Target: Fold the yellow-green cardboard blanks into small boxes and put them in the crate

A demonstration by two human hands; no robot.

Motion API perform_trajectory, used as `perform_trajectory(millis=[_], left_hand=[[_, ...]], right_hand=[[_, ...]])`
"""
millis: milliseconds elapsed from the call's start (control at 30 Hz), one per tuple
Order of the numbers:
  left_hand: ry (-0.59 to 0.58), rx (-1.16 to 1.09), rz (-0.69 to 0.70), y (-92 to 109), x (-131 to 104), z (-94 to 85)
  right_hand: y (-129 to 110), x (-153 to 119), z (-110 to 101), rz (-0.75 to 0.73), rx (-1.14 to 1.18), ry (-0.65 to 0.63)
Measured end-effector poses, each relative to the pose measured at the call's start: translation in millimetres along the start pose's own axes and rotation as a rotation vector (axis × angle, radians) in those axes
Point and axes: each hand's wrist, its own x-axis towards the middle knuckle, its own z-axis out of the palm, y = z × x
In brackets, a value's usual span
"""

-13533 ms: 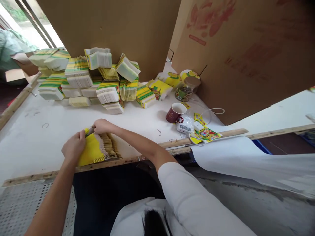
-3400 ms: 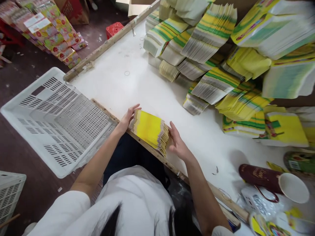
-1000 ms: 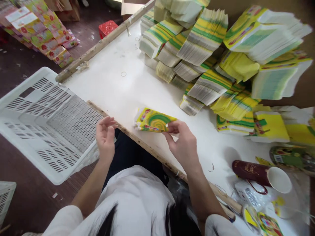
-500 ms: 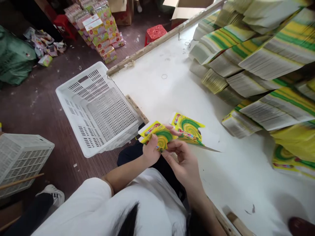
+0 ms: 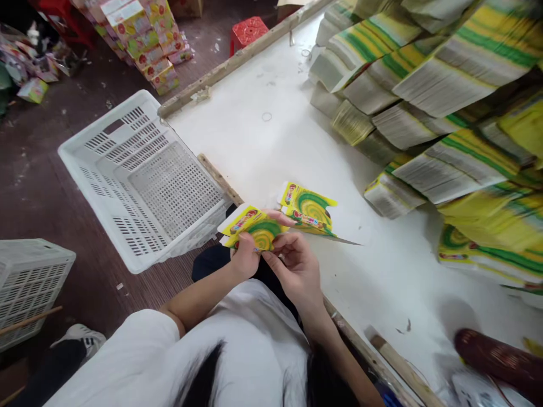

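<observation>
A small yellow and green printed carton point(image 5: 261, 232) is held between both hands in front of my body, near the table edge. My left hand point(image 5: 247, 257) is closed on its lower left side, thumb across the printed face. The fingers of my right hand point(image 5: 294, 263) pinch its lower right edge, the thumb against the bottom. Just beyond lies another carton of the same print point(image 5: 309, 209) on the white table, partly opened out, with a thin flap reaching right.
An open white plastic basket point(image 5: 169, 192) stands left of the table point(image 5: 237, 130). Tall bundles of flat cartons point(image 5: 441, 79) fill the right side. A dark red cylinder point(image 5: 496, 356) lies near right. A red stool point(image 5: 250, 31) and stacked boxes point(image 5: 144, 39) are beyond.
The view has swung, so most things appear shifted left. Both hands keep their hold on the carton, with little visible change in grip. More of the dark red cylinder shows.
</observation>
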Motion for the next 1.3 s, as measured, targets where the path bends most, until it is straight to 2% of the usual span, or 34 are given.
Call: perform_trajectory(millis=[100,200,367,433,533,667,767,967,1100,1200,1300], left_hand=[[-0.029,0.014,0.120,-1,1,-3.0],[-0.039,0.057,0.140,0,2,-2.9],[0.104,0.060,0.167,0,4,1.7],[0.146,0.001,0.159,4,7,6.3],[0.109,-0.187,0.093,14,13,13.9],[0.101,-0.356,0.080,22,20,17.3],[0.134,-0.304,0.124,22,20,14.7],[0.091,-0.145,0.134,20,14,0.9],[0.133,-0.045,0.167,17,17,-11.9],[0.117,0.022,0.160,32,22,-28.6],[0.050,0.113,0.211,67,23,-49.7]], right_hand=[[-1,2,-1,0.002,-0.036,-0.017],[-3,3,-4,0.000,-0.068,-0.034],[-5,4,-6,0.024,-0.061,-0.088],[-6,3,-3,-0.026,-0.147,-0.069],[-7,1,4,-0.116,-0.266,-0.046],[-8,3,9,-0.046,-0.188,-0.157],[-6,10,7,-0.033,-0.140,-0.159],[-3,18,-7,-0.080,-0.158,0.014],[-4,21,-8,-0.108,-0.214,0.051],[-14,23,-13,-0.162,-0.277,0.009],[-32,19,-23,-0.270,-0.525,-0.186]])
